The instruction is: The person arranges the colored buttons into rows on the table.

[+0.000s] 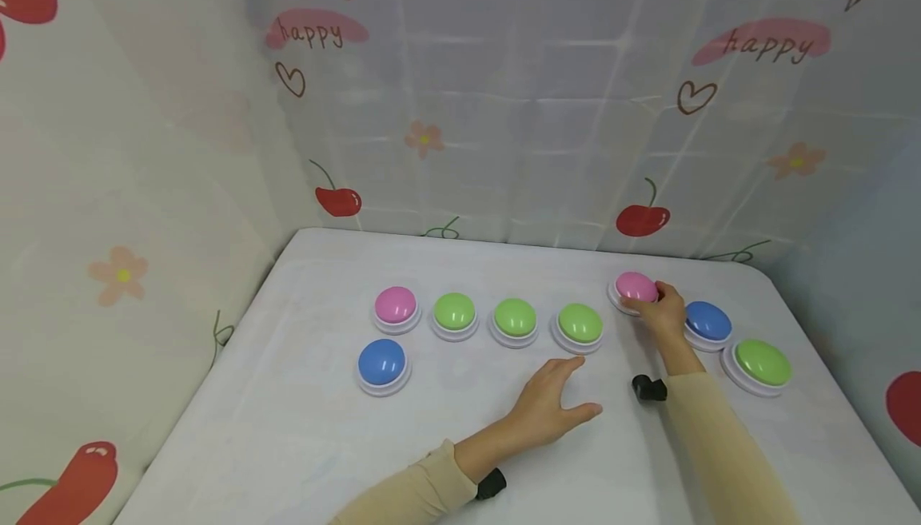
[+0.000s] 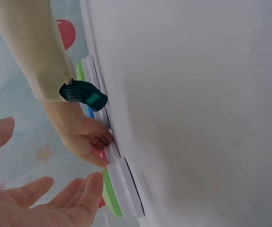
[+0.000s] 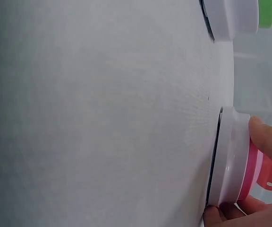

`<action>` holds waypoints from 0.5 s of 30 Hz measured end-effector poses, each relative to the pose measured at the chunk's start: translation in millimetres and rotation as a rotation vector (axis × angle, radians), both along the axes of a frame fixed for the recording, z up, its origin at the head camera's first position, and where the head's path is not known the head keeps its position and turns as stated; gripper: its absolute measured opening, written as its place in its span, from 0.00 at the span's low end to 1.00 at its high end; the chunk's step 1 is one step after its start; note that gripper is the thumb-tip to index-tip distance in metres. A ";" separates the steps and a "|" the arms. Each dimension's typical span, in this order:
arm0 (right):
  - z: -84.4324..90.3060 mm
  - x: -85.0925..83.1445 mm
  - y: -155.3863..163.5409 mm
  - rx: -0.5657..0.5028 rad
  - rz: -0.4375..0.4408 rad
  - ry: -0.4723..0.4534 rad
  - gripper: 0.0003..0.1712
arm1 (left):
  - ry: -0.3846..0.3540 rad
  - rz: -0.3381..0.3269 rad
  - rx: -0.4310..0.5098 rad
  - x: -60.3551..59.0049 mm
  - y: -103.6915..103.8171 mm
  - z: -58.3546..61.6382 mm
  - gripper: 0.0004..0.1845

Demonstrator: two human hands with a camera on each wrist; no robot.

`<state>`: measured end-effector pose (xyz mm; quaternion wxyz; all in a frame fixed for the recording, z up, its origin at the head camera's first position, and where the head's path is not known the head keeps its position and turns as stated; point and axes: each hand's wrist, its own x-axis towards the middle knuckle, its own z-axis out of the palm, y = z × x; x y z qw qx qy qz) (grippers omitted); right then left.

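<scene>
A pink dome push button [image 1: 636, 286] on a white round base stands at the back right of the table. My right hand [image 1: 660, 313] grips it from the sides. In the right wrist view, the thumb lies along one side of the pink button [image 3: 225, 156] and the other fingers curl around the opposite edge of its base. Lower and to the left, my left hand [image 1: 543, 407] is held over the table with thumb and fingers spread, holding nothing. The nearest thing to its fingertips is a green button [image 1: 580, 323].
Left of that green one stand two more green buttons, one [image 1: 515, 317] beside the other [image 1: 455, 312], then a pink one [image 1: 396, 305]. A blue button [image 1: 382, 362] sits in front. Right of my right hand are a blue button [image 1: 708, 322] and a green one [image 1: 763, 363]. Printed curtains surround the white table [image 1: 288, 445].
</scene>
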<state>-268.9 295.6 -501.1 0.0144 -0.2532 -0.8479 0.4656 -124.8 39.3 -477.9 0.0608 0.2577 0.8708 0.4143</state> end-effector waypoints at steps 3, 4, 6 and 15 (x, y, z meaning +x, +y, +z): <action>0.3 0.8 -0.7 -0.005 -0.007 0.004 0.49 | 0.000 0.001 -0.001 0.4 0.0 -1.1 0.35; 0.1 0.9 -0.4 -0.002 -0.006 0.006 0.49 | -0.002 0.003 0.000 0.6 -0.1 -1.5 0.35; -0.6 0.8 -0.1 0.000 -0.007 0.015 0.48 | -0.006 0.005 0.002 1.0 -0.4 -2.0 0.35; 2.4 3.7 -0.5 0.012 0.001 0.008 0.47 | -0.036 0.001 0.016 2.2 -2.5 -3.0 0.35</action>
